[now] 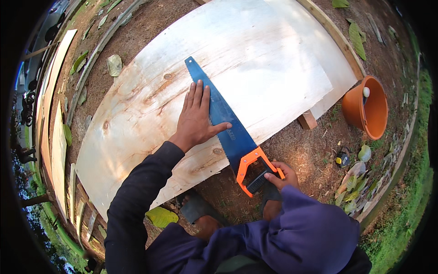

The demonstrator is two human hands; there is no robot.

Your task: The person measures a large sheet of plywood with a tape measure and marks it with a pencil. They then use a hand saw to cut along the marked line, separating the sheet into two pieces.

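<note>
Purple cloth [315,230], lower centre. Pale plywood sheet [137,114] leaves room either side of a blue-bladed, orange-handled handsaw [235,137] at centre, teeth leftward, handle past the near edge; left hand [196,118] spread flat on blade, right hand [285,176] apparently closed around handle.

Blue blade [221,109] under the left fingers [197,94], orange-and-black handle [249,158] at the right fingers [279,167]; pale plywood [146,118], brown-streaked, beneath.

From where I stand I count one handsaw [237,142], two hands [195,118], two sandals [199,206], one plastic bucket [353,107] and one tape measure [342,158]; the fallen leaves [115,65] are too many and scattered to number.
</note>
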